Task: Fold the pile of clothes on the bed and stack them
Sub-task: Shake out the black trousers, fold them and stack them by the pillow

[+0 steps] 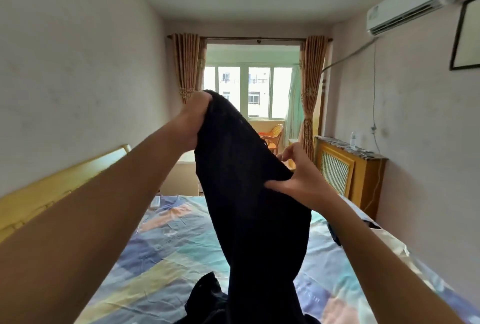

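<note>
Black knitted garment (246,180) hangs in the air above the bed (161,253), held up by both hands, its lower end trailing down to the bed's near edge. Left hand (194,118) grips the top end, raised high, fingers curled round the cloth. Right hand (301,175) sits lower and pinches the garment's right edge with the thumb pressed on the cloth. A patchwork sheet (332,271) covers the bed.

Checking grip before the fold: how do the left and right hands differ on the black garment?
The left hand grips the black garment at its top, raised high; the right hand pinches a lower edge, nearer the bed. Both hold it hanging.
</note>
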